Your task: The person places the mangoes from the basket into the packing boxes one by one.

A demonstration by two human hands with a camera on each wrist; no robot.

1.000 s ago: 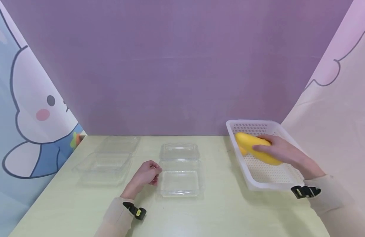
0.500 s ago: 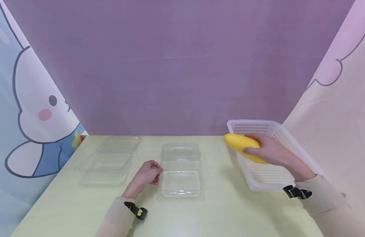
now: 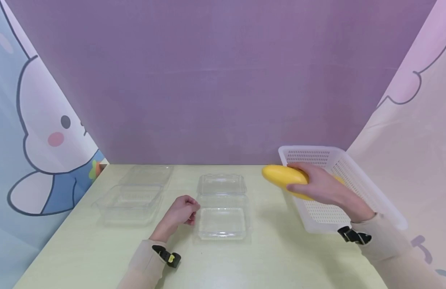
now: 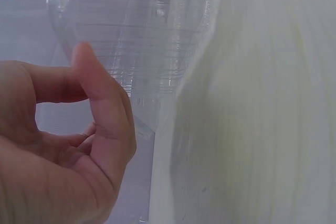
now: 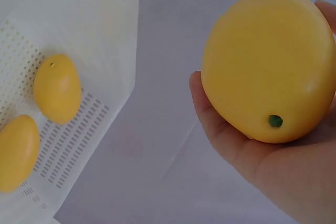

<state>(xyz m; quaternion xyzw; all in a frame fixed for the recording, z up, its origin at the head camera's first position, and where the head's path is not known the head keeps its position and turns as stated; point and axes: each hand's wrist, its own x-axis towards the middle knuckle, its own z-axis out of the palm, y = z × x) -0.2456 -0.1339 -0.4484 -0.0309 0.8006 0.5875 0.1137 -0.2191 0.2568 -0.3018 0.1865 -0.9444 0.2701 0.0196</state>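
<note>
My right hand (image 3: 318, 186) grips a large yellow mango (image 3: 282, 176) from above, in the air over the left rim of the white plastic basket (image 3: 375, 196). In the right wrist view the mango's rounded end shows a small dark green stem spot. Two smaller yellow mangoes, one (image 5: 58, 88) beside the other (image 5: 18, 153), lie in the basket. At the middle of the table an opened clear plastic clamshell box (image 3: 223, 222) lies flat with its lid to the back. My left hand (image 3: 179, 210) pinches this box's left edge between thumb and forefinger.
A second opened clear plastic box (image 3: 127, 204) stands at the left of the table (image 3: 215, 265), behind and left of my left hand. A purple panel (image 3: 223, 88) rises along the table's back edge. Printed cloths hang at both sides.
My right hand has carried the mango leftward out of the basket, past its left rim. My left hand and the clear boxes have stayed in place.
</note>
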